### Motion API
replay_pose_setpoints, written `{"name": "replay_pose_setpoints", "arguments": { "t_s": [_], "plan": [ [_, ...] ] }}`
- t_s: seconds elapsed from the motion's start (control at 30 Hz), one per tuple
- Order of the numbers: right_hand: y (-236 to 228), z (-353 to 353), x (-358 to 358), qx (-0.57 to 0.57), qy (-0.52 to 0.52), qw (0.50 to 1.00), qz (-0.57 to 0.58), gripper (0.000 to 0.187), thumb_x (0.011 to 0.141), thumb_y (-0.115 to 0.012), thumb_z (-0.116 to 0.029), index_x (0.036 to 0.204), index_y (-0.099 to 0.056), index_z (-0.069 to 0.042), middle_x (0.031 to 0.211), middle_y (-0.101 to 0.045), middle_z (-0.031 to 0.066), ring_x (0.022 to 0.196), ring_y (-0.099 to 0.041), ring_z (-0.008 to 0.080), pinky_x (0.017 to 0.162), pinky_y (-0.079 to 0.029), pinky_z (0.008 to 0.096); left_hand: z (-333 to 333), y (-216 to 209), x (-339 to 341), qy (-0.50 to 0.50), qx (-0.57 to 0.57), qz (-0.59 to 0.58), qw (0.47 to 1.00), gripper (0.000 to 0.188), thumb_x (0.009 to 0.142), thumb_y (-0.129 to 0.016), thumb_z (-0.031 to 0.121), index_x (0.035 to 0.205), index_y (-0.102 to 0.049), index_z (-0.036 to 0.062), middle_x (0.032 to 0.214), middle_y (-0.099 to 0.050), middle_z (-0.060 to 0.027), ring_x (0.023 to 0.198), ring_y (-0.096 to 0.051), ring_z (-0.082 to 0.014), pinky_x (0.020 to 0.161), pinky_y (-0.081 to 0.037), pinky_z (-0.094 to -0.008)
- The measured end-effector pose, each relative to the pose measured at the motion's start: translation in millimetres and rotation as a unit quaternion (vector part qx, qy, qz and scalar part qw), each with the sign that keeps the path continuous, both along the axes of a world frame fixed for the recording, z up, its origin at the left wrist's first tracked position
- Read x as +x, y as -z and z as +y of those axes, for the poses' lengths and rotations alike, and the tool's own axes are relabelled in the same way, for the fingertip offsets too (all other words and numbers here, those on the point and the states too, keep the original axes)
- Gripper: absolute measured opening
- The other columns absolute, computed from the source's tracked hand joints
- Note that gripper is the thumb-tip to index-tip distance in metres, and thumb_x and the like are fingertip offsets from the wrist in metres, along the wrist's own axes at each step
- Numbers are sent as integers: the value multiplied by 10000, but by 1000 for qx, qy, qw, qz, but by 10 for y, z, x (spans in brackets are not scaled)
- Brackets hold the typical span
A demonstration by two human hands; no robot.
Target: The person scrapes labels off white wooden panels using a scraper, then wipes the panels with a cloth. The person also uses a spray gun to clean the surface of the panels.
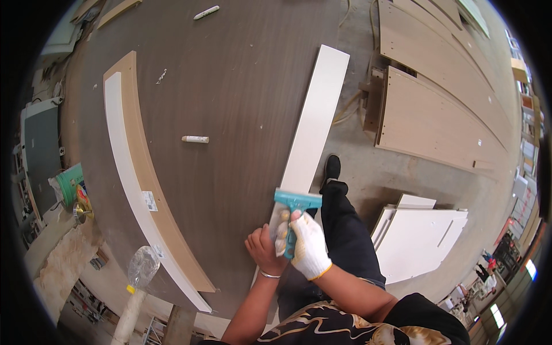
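A long narrow white board [313,118] runs along the right side of the dark wood-grain table [230,86], its near end close to my body. My bare left hand [265,250] is at the near part of this board, its fingers bent over the left edge. My right hand [310,246], in a white knitted glove, is closed round the handle of a teal scraper [297,199] with a wide flat head. The scraper's head lies across the board, just beyond my hands. Whether its blade touches the surface I cannot tell.
On the left lie a white strip [118,132] and a tan strip [150,167], side by side. Two marker-like sticks [195,139] rest on the table. A plastic bottle [142,265] is at the near left. Tan panels [437,121] and stacked white panels [417,241] stand right.
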State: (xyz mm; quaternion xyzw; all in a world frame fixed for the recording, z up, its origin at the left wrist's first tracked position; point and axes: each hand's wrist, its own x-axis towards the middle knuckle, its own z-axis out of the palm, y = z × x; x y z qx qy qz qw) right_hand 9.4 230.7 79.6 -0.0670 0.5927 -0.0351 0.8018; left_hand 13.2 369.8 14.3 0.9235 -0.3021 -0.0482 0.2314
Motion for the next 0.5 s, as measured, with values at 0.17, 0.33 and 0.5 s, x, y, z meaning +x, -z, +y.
{"name": "replay_pose_setpoints", "arguments": {
  "t_s": [0.17, 0.33, 0.5],
  "plan": [
    [6, -411, 246, 21, 35, 999, -29, 273, 1073, -598, -362, 1080, -616, -90, 772, -619, 35, 594, -591, 159, 520, -507, 312, -46, -4, -5, 4, 10, -22, 1000, 706, 814, -816, 473, 1266, -547, 3, 1075, -551, -164, 898, -565, -365, 785, -445, -503],
    [41, -1035, 572, -1, 1, 1000, -30, 252, 1075, -555, -385, 1078, -631, -144, 771, -611, 6, 580, -575, 175, 505, -490, 334, -50, -26, -20, -4, 21, -12, 1000, 758, 777, -848, 481, 1273, -538, -2, 1082, -547, -179, 927, -559, -380, 809, -444, -529],
    [183, -1771, 876, 35, -7, 993, -109, 277, 1086, -533, -375, 1040, -623, -117, 766, -601, 3, 583, -572, 174, 488, -467, 318, -58, -10, -26, 4, 25, -31, 999, 761, 776, -848, 483, 1278, -537, 3, 1077, -545, -166, 905, -560, -367, 799, -446, -516]
  ]
}}
